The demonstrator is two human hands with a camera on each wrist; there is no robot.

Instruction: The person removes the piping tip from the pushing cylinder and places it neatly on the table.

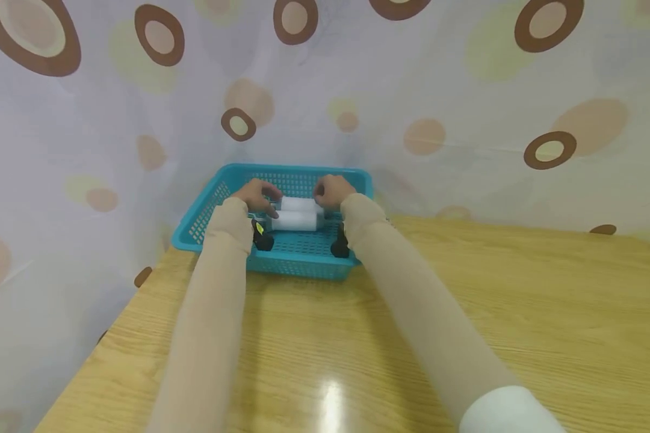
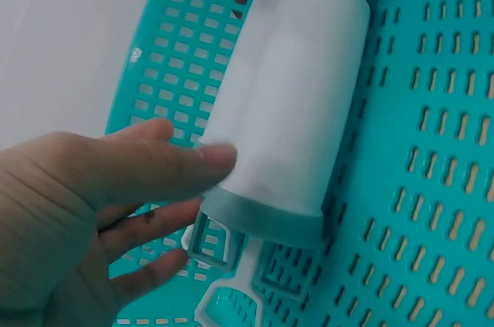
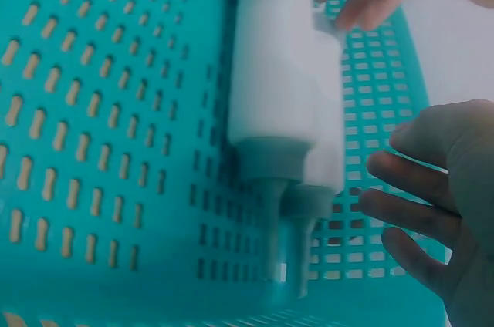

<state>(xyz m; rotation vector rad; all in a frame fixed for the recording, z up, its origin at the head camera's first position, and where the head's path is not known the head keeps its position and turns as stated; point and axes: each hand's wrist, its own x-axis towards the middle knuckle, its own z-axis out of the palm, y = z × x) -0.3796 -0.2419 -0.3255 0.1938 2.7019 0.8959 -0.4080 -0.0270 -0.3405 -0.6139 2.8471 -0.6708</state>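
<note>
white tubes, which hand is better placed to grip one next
Probably the left hand: its thumb overlaps the white tubes in its wrist view, whereas the right hand sits apart from them.

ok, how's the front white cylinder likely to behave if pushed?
The front white cylinder may roll, being round-sided, though its looped handle could hinder that. Its smooth, evenly shaped wall looks stiff, possibly slippery. The thin nozzle seems likeliest to snap.

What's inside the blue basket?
Two white tubes lie side by side in the basket, left hand at their handle ends, right hand near their nozzles. The floor directly beneath the tubes is covered, so can't be seen.
</note>
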